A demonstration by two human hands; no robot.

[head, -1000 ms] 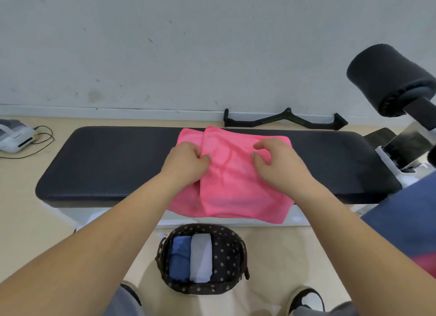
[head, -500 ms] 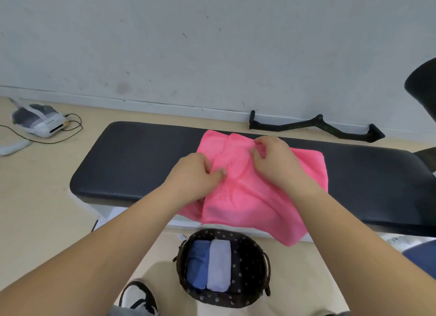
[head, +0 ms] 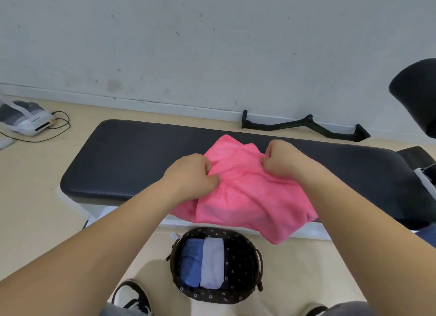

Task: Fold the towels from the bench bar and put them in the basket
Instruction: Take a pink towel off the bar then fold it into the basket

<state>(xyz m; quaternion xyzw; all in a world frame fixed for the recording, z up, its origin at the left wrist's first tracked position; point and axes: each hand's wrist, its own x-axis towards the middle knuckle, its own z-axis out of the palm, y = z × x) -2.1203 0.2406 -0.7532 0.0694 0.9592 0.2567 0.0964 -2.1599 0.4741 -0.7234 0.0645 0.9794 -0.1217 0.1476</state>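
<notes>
Both hands, left hand (head: 192,174) and right hand (head: 286,160), pinched the pink towel (head: 247,195). It overhung the bench (head: 132,160) near edge, above the basket (head: 245,264).

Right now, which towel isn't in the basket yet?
The pink towel: it lies on the bench, gripped by the left hand and right hand. The blue towel and pale towel sit folded side by side in the basket.
</notes>
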